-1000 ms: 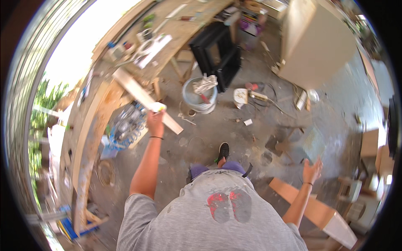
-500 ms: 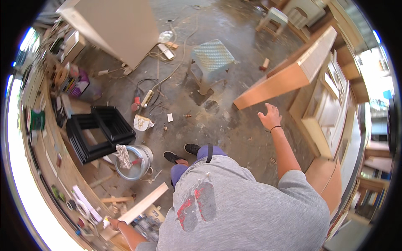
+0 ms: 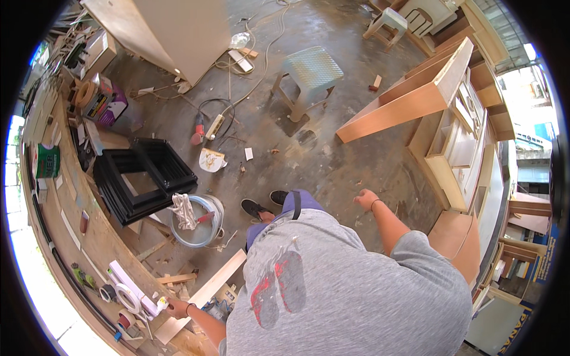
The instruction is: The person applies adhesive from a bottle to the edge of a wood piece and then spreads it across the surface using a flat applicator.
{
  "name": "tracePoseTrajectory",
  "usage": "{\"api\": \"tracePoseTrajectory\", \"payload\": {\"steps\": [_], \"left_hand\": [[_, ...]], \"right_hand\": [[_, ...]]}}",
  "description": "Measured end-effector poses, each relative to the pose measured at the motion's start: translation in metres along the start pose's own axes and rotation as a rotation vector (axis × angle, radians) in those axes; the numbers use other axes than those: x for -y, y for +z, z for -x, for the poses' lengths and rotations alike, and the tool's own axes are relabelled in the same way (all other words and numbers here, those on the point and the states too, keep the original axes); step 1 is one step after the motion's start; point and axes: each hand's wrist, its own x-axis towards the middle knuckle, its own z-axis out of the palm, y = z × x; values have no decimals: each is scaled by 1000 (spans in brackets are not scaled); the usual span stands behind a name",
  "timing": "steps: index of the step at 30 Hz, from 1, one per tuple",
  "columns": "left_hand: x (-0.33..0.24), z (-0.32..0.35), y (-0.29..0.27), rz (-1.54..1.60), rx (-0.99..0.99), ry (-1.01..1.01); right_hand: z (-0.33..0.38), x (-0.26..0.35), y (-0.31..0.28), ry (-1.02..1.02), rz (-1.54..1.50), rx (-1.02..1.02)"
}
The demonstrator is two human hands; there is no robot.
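My left hand [image 3: 178, 307] is closed on a small white-and-yellow thing [image 3: 162, 303], too small to make out its kind. It is over the cluttered bench at lower left, beside a long pale board [image 3: 205, 291] and a roll of white tape [image 3: 128, 298]. My right hand [image 3: 367, 200] hangs over the floor to the right of my legs, its fingers curled in with nothing seen in them. Beyond it, and apart from it, an orange-brown wooden panel frame [image 3: 395, 115] leans at a slant.
A bucket [image 3: 197, 240] with a rag on its rim and black frames [image 3: 127, 199] stand at left. Ahead are a plastic stool [image 3: 312, 68], a red power tool [image 3: 198, 132], and cables on the floor. Wooden cabinet parts [image 3: 454, 172] fill the right.
My right hand has dropped back from near the leaning panel toward my body, its spread fingers now curled. My left hand, with the small thing, has shifted slightly right and up in view.
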Motion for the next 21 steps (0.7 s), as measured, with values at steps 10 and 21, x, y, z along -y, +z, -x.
{"api": "tracePoseTrajectory", "payload": {"steps": [10,21], "left_hand": [[33,30,2,-57,-95,74],[-6,205,-15,-102,466,83]], "right_hand": [[17,134,-7,-352,-100,-151],[-19,126,65,-296,91,34]]}}
